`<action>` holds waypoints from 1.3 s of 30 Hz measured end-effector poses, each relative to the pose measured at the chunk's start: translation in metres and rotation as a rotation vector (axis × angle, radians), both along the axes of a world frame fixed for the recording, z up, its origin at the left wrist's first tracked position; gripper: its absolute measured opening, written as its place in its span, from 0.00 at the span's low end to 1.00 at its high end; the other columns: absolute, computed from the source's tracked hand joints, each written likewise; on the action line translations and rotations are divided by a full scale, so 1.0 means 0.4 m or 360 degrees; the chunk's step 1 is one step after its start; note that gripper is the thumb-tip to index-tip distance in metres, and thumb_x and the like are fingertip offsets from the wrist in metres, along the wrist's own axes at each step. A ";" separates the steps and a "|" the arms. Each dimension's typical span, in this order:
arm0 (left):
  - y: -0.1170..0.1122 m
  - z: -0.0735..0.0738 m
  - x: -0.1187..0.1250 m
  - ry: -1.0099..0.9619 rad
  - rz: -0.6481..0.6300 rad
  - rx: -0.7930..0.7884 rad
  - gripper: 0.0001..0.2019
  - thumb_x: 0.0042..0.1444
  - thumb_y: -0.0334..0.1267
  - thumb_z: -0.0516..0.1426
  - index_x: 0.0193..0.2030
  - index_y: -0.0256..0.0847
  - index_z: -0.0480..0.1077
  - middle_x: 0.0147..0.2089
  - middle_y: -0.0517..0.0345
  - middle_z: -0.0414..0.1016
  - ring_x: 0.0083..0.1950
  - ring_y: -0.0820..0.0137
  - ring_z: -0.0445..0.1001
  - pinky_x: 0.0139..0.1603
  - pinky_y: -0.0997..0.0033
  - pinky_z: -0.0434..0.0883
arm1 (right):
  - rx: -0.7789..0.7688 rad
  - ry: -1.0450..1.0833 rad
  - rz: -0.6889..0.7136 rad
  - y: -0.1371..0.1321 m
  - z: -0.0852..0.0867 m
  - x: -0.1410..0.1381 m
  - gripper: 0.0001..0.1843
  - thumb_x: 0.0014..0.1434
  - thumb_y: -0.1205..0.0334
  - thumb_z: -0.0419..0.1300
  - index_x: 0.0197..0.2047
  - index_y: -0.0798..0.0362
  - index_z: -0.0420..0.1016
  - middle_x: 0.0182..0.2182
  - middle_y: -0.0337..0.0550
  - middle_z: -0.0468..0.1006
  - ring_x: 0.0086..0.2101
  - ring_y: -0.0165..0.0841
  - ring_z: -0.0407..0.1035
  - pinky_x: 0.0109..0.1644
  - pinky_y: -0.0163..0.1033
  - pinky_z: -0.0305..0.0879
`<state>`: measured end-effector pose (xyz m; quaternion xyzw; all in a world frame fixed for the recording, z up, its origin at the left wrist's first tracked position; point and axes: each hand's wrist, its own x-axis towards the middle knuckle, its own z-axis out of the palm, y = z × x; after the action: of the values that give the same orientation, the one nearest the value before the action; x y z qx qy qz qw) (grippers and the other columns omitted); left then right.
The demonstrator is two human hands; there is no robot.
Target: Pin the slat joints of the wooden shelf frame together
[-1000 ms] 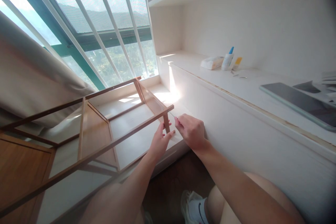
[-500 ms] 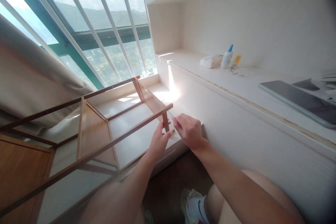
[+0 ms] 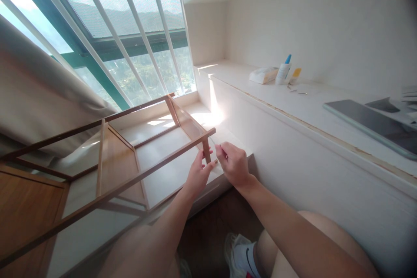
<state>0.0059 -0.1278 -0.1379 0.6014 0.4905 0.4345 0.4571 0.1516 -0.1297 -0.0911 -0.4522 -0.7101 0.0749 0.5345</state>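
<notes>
A brown wooden rack frame (image 3: 143,174) lies on its side across the left and middle, with slatted-looking panels (image 3: 117,160) set between its rails. My left hand (image 3: 199,173) is wrapped around the short crosspiece at the frame's near right end, thumb on one side and fingertips on the other. My right hand (image 3: 233,163) is closed in a fist around a thin-shafted screwdriver (image 3: 211,140), its handle hidden in the palm. The shaft points at the frame's corner; whether the tip sits in a screw is too small to tell.
On the white shelf (image 3: 234,74) to the right are a tissue pack (image 3: 263,75), a white bottle with a blue tip (image 3: 283,73), small metal pieces (image 3: 302,93) and a tablet (image 3: 368,124). A barred window (image 3: 130,30) and a curtain (image 3: 42,95) stand behind the frame.
My right hand has turned slightly and shifted a little left around the tool. My left hand keeps its hold, and the frame stays in place.
</notes>
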 end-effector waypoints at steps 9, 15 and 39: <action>0.002 0.000 -0.003 0.0050 -0.0020 -0.0020 0.23 0.58 0.37 0.58 0.61 0.49 0.63 0.62 0.53 0.69 0.63 0.59 0.66 0.49 0.62 0.70 | -0.0567 0.0800 0.0176 -0.009 0.016 -0.019 0.21 0.67 0.51 0.53 0.26 0.52 0.69 0.18 0.34 0.68 0.20 0.27 0.63 0.27 0.33 0.60; -0.002 0.005 -0.003 0.0074 -0.0011 -0.0002 0.23 0.58 0.37 0.57 0.61 0.49 0.63 0.62 0.53 0.69 0.63 0.58 0.65 0.49 0.62 0.69 | -0.0552 0.0798 0.0172 -0.020 0.015 -0.037 0.20 0.67 0.52 0.53 0.26 0.52 0.69 0.19 0.34 0.69 0.21 0.27 0.64 0.30 0.33 0.61; -0.004 0.020 0.003 0.0145 -0.0013 -0.0071 0.23 0.58 0.40 0.58 0.60 0.49 0.63 0.63 0.53 0.68 0.63 0.57 0.65 0.51 0.59 0.67 | -0.0038 -0.0013 0.0041 0.008 0.044 0.043 0.20 0.66 0.61 0.55 0.22 0.52 0.58 0.19 0.34 0.61 0.22 0.26 0.54 0.29 0.36 0.50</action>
<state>0.0071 -0.1295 -0.1299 0.6124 0.5179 0.3937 0.4492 0.1689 -0.1264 -0.0735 -0.4496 -0.7172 0.0884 0.5250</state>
